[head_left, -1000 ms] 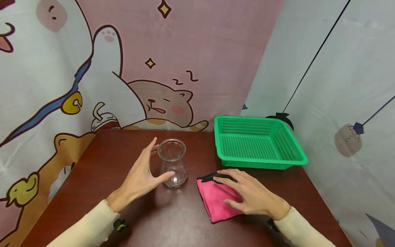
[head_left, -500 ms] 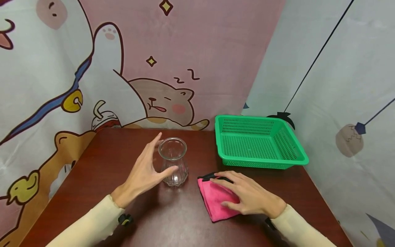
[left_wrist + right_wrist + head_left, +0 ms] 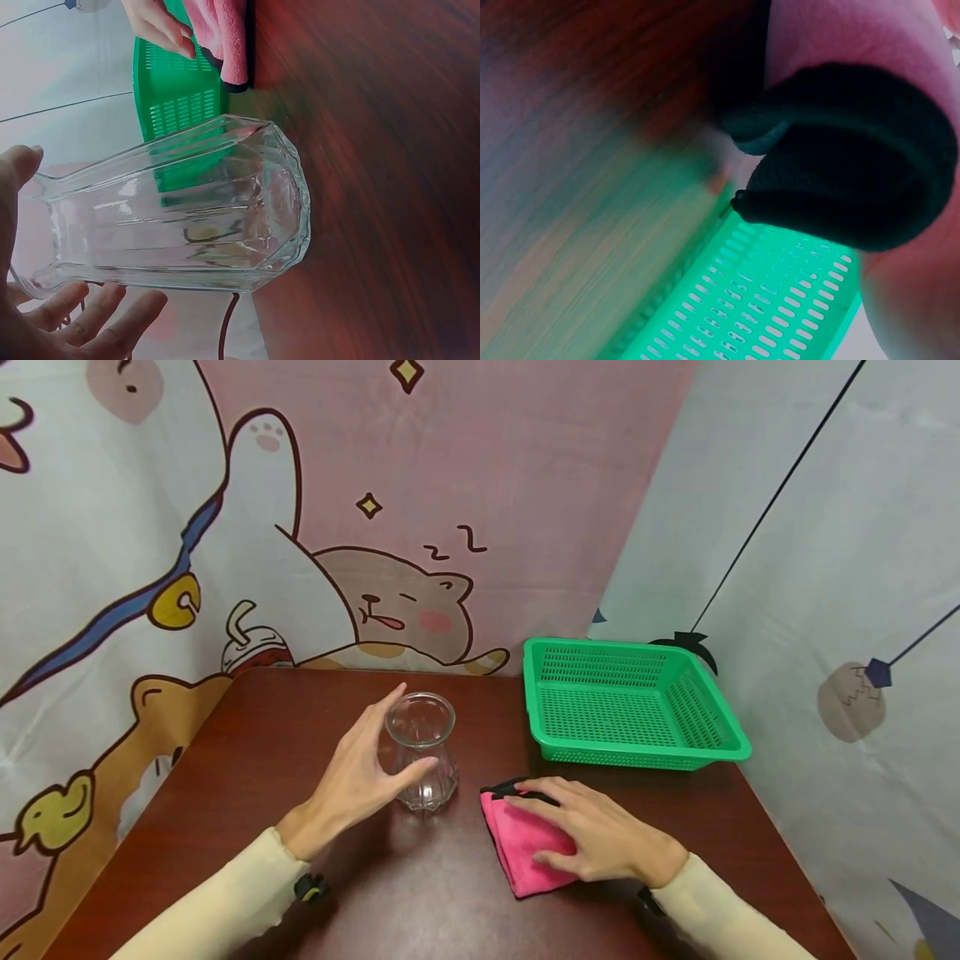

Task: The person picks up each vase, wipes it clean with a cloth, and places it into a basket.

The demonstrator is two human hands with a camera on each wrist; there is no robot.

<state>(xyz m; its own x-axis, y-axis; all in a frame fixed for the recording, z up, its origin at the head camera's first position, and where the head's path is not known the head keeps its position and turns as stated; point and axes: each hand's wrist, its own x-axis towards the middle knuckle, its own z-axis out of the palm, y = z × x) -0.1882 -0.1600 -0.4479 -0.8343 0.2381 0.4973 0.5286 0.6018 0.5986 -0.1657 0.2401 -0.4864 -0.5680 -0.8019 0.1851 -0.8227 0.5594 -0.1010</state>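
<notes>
A clear glass vase [image 3: 444, 777] with a flared rim and faceted sides stands upright on the table. My left hand [image 3: 351, 781] is curved loosely around its left side, thumb in front and fingers behind. In the left wrist view, the thumb [image 3: 21, 166] and spread fingers [image 3: 124, 319] lie on either side of the vase's neck. To the right lies a folded pink cloth [image 3: 521, 852] with black edging. Over its right part is my right hand [image 3: 603, 835], fingers spread and slightly bent. The cloth's looped black edge [image 3: 855, 94] looms large in the right wrist view.
A green plastic basket [image 3: 637, 755] with slotted walls sits at the back right of the dark red-brown table [image 3: 450, 902], behind the cloth. A cartoon-printed fabric wall [image 3: 540, 485] closes off the back and both sides.
My left hand has shifted a little to the right, closer around the vase. My right hand has moved slightly left over the cloth. Vase, cloth and basket stay where they were.
</notes>
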